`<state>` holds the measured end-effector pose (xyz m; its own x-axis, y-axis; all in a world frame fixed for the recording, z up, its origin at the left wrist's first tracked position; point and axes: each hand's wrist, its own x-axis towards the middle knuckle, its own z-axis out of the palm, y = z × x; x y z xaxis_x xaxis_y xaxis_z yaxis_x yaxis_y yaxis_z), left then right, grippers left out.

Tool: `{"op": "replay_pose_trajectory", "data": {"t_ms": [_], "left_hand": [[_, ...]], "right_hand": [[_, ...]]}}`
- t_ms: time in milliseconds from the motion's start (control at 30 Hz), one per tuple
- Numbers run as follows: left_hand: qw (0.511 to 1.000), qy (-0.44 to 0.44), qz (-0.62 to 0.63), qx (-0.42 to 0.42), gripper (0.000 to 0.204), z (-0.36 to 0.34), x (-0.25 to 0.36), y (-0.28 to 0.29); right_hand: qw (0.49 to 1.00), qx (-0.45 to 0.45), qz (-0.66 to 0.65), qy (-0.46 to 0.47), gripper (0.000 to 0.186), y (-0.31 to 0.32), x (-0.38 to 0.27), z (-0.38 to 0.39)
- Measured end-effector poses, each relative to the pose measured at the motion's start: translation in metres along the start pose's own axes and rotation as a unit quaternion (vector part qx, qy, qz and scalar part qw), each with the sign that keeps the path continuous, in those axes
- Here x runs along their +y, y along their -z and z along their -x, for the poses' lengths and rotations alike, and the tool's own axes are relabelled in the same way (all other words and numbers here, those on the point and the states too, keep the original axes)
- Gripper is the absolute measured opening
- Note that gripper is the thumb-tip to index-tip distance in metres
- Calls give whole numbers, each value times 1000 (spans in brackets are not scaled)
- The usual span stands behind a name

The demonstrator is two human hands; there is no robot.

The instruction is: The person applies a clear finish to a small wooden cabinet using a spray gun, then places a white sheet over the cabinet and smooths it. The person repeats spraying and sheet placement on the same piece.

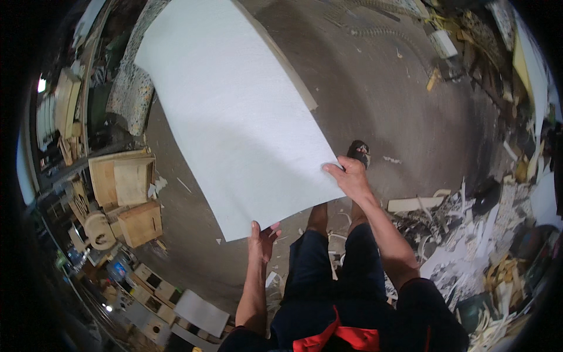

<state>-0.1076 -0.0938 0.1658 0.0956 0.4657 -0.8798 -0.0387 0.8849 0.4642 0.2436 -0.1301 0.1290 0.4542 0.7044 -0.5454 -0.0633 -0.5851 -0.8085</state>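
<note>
A large white sheet [229,123], which looks like foam, stretches away from me and upward to the left in the head view. My right hand [353,179] pinches its near right corner, thumb on top and the other fingers underneath. At the near edge, close to the left corner, my left hand [262,243] has its thumb over the sheet and its fingers partly hidden below. Along the sheet's far right side a beige edge [287,64] shows from beneath.
Speckled foam [126,97] lies left of the sheet. Wooden boxes [123,179] and blocks line the left side. White and yellowish scraps [457,252] are heaped at the right. A corrugated hose [387,32] rests on the far floor. My shoe [359,151] stands beside the sheet.
</note>
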Motion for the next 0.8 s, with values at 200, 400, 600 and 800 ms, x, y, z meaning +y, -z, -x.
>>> {"op": "replay_pose_trajectory", "data": {"t_ms": [200, 400, 600, 800], "left_hand": [[998, 19, 51, 0, 67, -51, -15, -7], [996, 13, 93, -7, 65, -79, -31, -20], [988, 19, 148, -25, 59, -99, -30, -14], [981, 39, 182, -55, 64, -99, -29, -20]], "right_hand": [[998, 50, 21, 44, 33, -25, 28, -40], [993, 25, 114, -10, 28, -8, 8, -35], [872, 101, 429, 211, 55, -7, -84, 10], [730, -150, 498, 444, 83, -113, -162, -22]]}}
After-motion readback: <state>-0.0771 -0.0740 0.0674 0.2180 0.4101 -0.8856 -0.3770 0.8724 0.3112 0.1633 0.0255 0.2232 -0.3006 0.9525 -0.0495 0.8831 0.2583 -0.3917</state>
